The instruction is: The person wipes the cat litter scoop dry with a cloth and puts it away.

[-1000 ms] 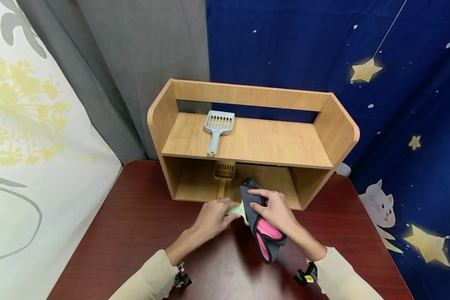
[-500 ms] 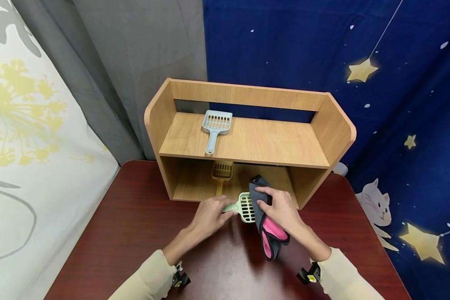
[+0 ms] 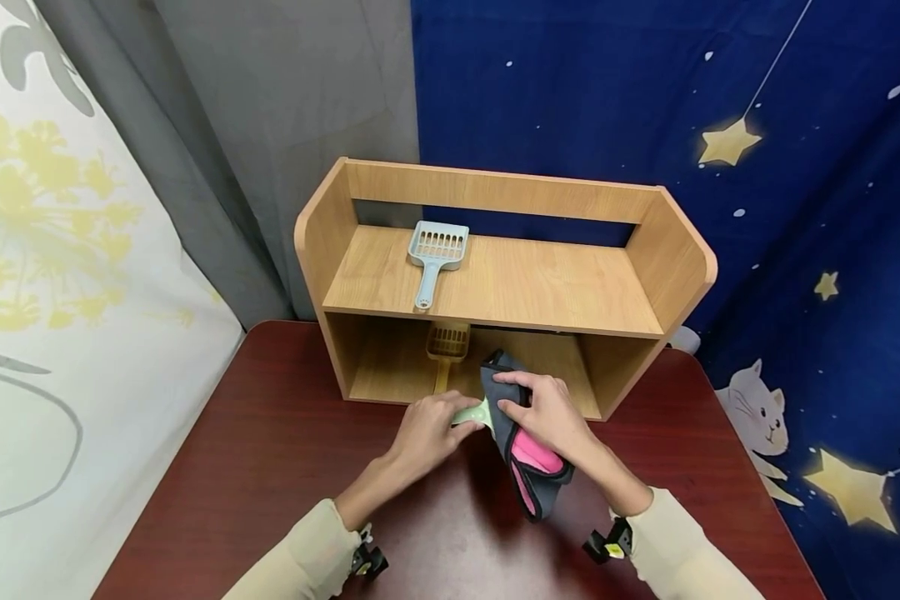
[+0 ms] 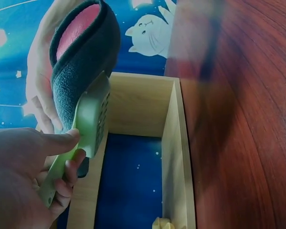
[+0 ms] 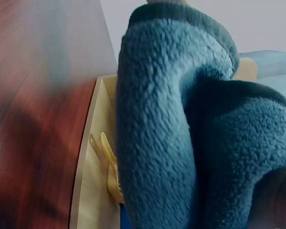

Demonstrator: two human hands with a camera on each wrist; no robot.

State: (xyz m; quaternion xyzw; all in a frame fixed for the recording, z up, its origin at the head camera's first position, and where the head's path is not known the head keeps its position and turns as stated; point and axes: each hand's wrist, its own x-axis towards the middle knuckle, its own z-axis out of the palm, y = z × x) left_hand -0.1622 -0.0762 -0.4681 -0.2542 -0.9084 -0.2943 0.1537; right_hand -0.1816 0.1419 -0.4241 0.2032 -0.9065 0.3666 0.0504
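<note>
My left hand (image 3: 429, 429) grips the handle of a pale green slotted litter scoop (image 4: 88, 121), held above the table in front of the shelf. A grey and pink cloth (image 3: 534, 454) with black edging is in my right hand (image 3: 553, 414), which pinches it against the scoop's head. In the head view the cloth hides most of that head; the left wrist view shows part of its slotted side. Folded grey fabric (image 5: 157, 119) fills much of the right wrist view, where the fingers are mostly hidden.
A two-level wooden shelf (image 3: 555, 287) stands on the dark red table (image 3: 285, 467). On its upper level lies a light blue litter scoop (image 3: 437, 250). A yellow litter scoop (image 3: 447, 343) lies on the lower level, just beyond my left hand.
The cloth slid right half a second ago, baring the scoop's slots. Now it is back to the left and covers most of the scoop's head. My left hand stays on the handle.
</note>
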